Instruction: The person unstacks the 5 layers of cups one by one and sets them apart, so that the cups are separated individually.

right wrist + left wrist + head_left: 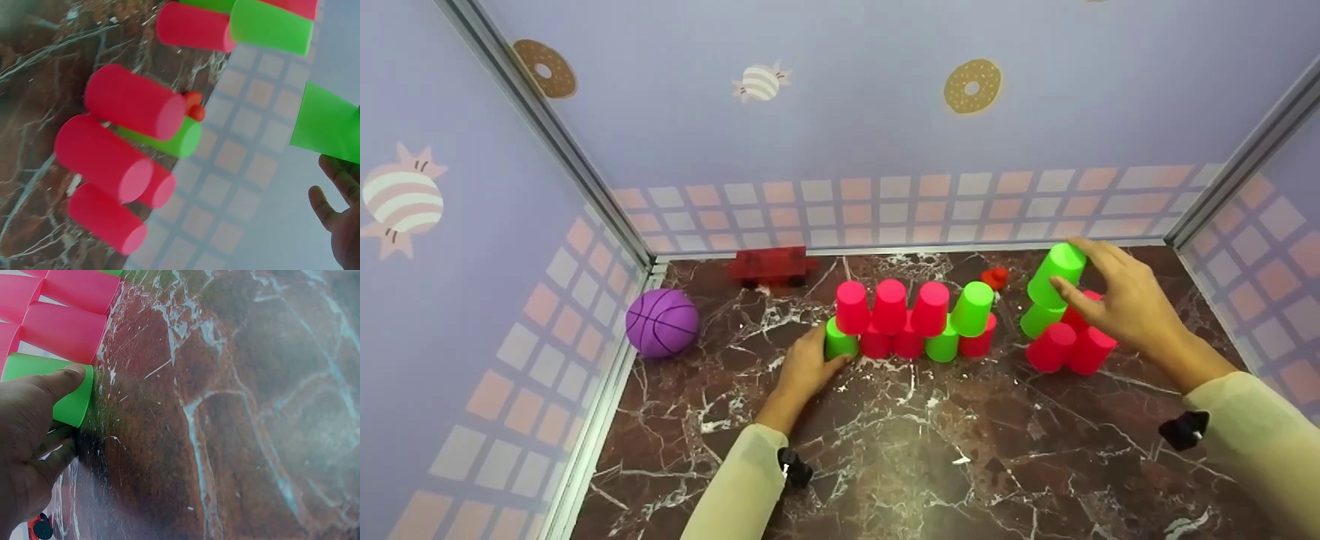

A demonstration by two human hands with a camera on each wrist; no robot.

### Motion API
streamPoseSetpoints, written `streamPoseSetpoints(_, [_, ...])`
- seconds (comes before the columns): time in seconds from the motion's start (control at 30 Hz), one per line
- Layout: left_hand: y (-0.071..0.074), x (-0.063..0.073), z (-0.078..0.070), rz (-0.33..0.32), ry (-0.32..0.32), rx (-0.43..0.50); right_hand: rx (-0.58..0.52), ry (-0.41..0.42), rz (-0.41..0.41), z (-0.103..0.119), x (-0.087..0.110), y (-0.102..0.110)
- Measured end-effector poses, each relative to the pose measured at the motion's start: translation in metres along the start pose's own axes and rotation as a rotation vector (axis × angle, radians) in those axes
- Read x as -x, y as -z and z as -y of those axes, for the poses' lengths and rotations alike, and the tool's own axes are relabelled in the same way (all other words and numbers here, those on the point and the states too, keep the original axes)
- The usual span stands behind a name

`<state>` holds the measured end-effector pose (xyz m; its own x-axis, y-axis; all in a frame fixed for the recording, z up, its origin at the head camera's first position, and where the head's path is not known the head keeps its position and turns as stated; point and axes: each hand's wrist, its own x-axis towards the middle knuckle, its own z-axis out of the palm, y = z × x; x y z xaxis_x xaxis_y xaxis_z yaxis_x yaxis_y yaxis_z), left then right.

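In the head view, inverted red and green cups stand in two layers: three red cups (pixel 890 306) and a green cup (pixel 973 309) rest on a lower row. My left hand (pixel 804 366) grips the green cup (pixel 70 402) at that row's left end, thumb on the near side and fingers beyond. My right hand (pixel 1125 296) holds another green cup (pixel 329 124) in the air, its narrow end up. Under it stand several red cups (pixel 1051 347) and one green cup (pixel 1039 322), apart from the two-layer row.
A purple ball (pixel 662 322) sits by the left wall. Near the back wall is a translucent red toy car (pixel 770 266). A small red toy (pixel 995 279) lies behind the row's right end. Patterned walls (pixel 885 210) border the dark marbled tabletop (pixel 900 465).
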<state>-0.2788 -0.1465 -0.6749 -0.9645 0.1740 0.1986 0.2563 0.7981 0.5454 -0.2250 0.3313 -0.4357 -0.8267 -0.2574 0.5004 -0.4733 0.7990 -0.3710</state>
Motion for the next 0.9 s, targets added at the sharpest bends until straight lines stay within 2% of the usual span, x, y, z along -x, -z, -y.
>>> streamPoseSetpoints(0.23, [0.001,0.001,-0.001,-0.001,-0.005,0.004,0.082,-0.019,-0.051,-0.022,0.024,0.006])
streamPoseSetpoints(0.27, [0.006,0.003,-0.005,-0.003,-0.012,0.003,0.089,-0.020,-0.059,-0.026,0.028,0.007])
streamPoseSetpoints(0.43, [0.007,0.006,-0.005,-0.033,-0.022,0.034,0.089,-0.040,-0.084,-0.046,0.044,0.007])
streamPoseSetpoints(0.47, [0.007,0.007,-0.006,-0.037,-0.023,0.042,0.090,-0.049,-0.084,-0.049,0.047,0.007])
streamPoseSetpoints(0.5, [0.002,0.005,-0.002,-0.044,-0.022,0.052,0.092,-0.059,-0.084,-0.053,0.050,0.007])
streamPoseSetpoints(0.7, [0.014,0.010,-0.014,-0.053,-0.046,0.080,0.099,-0.142,-0.062,-0.073,0.066,0.010])
streamPoseSetpoints(0.8, [0.013,0.009,-0.013,-0.065,-0.057,0.060,0.105,-0.162,-0.052,-0.082,0.072,0.013])
streamPoseSetpoints(0.9, [0.019,0.009,-0.019,-0.047,-0.046,0.074,0.117,-0.176,-0.041,-0.089,0.079,0.017])
